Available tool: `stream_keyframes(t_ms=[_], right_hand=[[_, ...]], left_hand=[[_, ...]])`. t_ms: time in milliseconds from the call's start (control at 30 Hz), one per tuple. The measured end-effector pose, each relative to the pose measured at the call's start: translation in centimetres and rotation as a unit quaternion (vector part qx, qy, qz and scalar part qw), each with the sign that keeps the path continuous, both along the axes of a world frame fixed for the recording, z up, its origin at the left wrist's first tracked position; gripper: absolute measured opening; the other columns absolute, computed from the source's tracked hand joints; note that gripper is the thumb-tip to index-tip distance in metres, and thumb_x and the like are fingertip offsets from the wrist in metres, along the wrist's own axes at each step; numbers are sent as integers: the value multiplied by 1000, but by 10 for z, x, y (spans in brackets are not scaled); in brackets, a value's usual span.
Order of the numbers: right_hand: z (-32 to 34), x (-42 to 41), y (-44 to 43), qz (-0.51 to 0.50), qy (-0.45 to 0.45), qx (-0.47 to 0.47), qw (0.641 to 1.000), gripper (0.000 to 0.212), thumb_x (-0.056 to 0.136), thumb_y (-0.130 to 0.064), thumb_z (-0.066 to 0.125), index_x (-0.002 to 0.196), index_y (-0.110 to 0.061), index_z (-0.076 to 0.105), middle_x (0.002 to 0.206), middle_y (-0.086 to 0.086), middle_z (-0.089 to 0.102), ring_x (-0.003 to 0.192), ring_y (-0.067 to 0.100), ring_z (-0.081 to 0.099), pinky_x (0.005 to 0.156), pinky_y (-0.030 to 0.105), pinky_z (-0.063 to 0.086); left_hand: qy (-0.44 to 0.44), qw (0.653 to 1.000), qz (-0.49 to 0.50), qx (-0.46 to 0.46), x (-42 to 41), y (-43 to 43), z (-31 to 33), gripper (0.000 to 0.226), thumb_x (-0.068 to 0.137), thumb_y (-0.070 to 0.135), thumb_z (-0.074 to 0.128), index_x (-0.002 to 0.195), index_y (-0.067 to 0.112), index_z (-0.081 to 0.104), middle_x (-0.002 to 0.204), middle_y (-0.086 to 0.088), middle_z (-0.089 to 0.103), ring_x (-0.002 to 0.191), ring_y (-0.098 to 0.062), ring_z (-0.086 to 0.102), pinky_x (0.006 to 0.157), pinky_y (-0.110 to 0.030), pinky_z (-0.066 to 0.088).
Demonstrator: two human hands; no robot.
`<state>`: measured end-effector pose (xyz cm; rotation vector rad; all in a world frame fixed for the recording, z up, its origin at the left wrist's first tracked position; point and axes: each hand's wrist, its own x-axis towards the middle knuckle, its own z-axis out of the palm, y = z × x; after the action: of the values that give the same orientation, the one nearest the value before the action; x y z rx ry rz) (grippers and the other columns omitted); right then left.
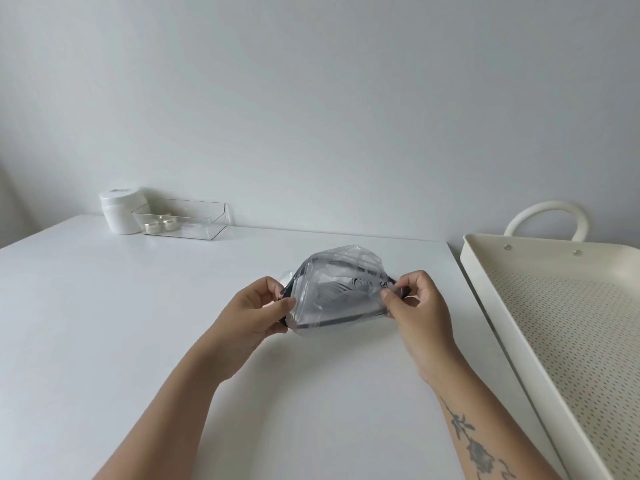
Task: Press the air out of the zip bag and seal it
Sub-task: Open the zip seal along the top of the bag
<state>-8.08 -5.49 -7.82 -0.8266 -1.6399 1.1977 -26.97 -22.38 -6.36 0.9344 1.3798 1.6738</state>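
A clear zip bag [337, 289] with a dark zip strip is held up over the middle of the white table [104, 323], puffed and bulging. Its mouth faces me and looks spread apart. Something grey and striped shows inside, blurred. My left hand [254, 313] pinches the bag's left end between thumb and fingers. At the right end, my right hand [415, 310] pinches the bag at a small dark slider [384, 285].
A white jar [119, 211] and a clear box [181, 218] with two small pots stand at the table's far left against the wall. A cream perforated tray [571, 323] with a looped handle sits to the right of the table.
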Motion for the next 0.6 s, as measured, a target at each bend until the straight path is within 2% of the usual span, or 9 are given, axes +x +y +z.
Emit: stream_keyframes(t_ms=[67,133,167,233,333,433,533,600], right_hand=[[-1,2,4,-46,-4,20,999,24,82,-5,64,76,-22,49,68,-3,54,63,30,54,59,37,47],[-2,5,7,-88,-5,17,996,24,82,-2,59,79,-21,45,68,-2,50,61,31,53,56,39,48],[-2,5,7,-106,-4,13,994,24,81,-1,56,83,-21,43,69,-2,49,61,31,56,57,40,49],[-1,4,5,-126,0,10,992,29,82,1,54,93,-24,44,69,0,49,57,23,63,58,39,53],[-1,-2,-1,-130,-19,19,991,23,85,-1,56,94,-22,55,75,8,56,46,11,62,58,40,60],[-2,-7,-5,-120,-58,31,991,14,86,-6,57,91,-18,63,70,5,55,48,18,63,58,41,60],[1,-6,-5,-52,-15,-13,998,16,87,-8,60,95,-22,66,73,3,53,63,20,60,57,33,62],[5,-3,-5,25,18,-48,998,18,88,-14,65,101,-27,66,86,6,58,74,17,62,61,30,61]], left_hand=[[93,993,70,-16,9,4,-1,17,79,15,66,74,14,50,67,-11,60,64,-24,59,70,-38,47],[174,975,134,-25,18,10,-3,18,77,14,61,69,14,45,64,-21,61,58,-19,64,60,-23,47],[196,967,163,-23,20,12,-3,19,78,10,59,69,14,43,66,-25,61,56,-16,66,54,-17,45],[208,952,222,-16,23,15,-4,23,79,0,53,67,15,41,70,-29,59,55,-17,69,48,-14,44],[191,929,317,2,26,20,-5,30,80,-2,51,64,22,43,78,-21,55,51,-20,68,44,-14,46],[154,917,369,6,26,21,-6,23,83,9,58,75,29,49,84,-2,55,49,-19,67,43,-17,48],[65,943,325,-8,20,18,-6,10,87,25,64,95,24,58,93,-7,63,61,-21,71,56,-23,56],[-38,966,255,26,14,16,-3,20,88,23,67,102,9,62,97,-17,66,79,-25,72,73,-31,59]])
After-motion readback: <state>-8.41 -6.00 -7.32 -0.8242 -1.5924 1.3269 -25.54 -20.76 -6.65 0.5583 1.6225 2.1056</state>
